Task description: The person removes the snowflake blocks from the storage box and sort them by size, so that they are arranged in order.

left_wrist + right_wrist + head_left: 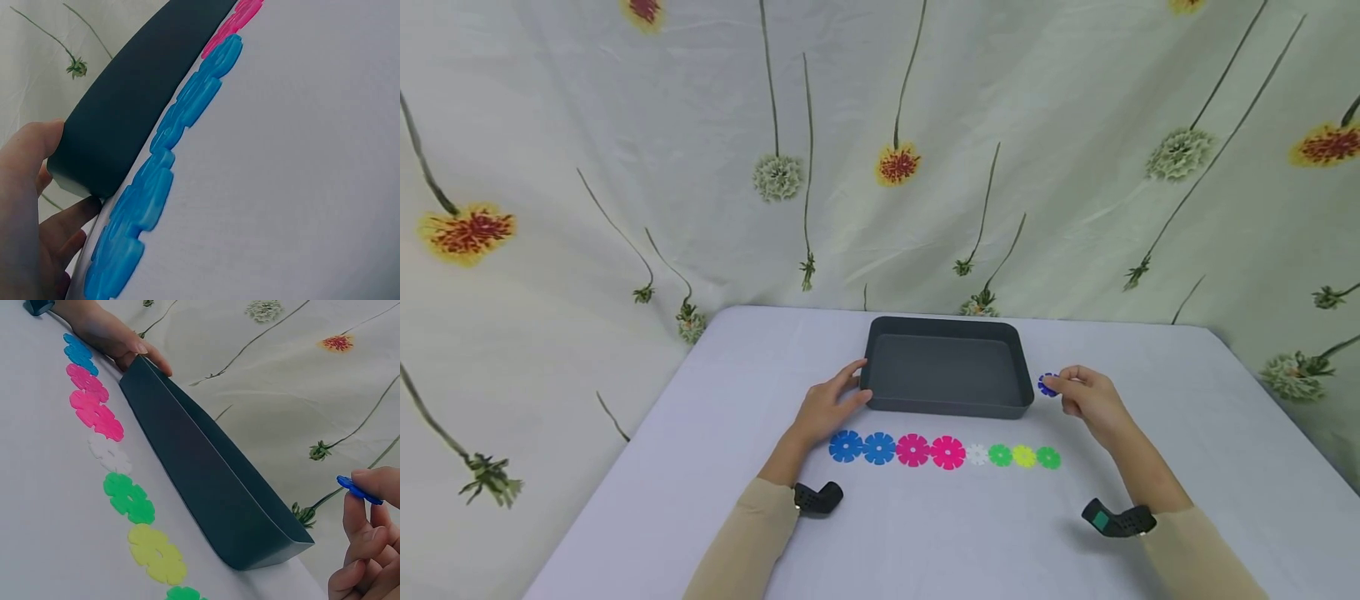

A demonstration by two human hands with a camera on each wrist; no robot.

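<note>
My left hand (pixel 826 410) rests against the left side of a dark grey rectangular tray (pixel 951 410); in the left wrist view thumb and fingers touch it around one corner. Beyond the tray's right side, my right hand (pixel 1093 402) pinches a small dark blue notched flower disc (pixel 359 489) between thumb and fingers, clear of the tabletop. In front of the tray lies a row of plastic flower discs: two larger blue discs (pixel 862 447), two pink discs (pixel 931 452), a white disc (pixel 977 454), a green disc (pixel 1001 455), a yellow disc (pixel 1024 456) and another green disc (pixel 1048 457).
A white cloth covers the table (pixel 925 533). Behind it hangs a pale curtain (pixel 700 125) printed with flowers and stems. Each wrist wears a black camera mount, the left mount (pixel 820 498) and the right mount (pixel 1120 519).
</note>
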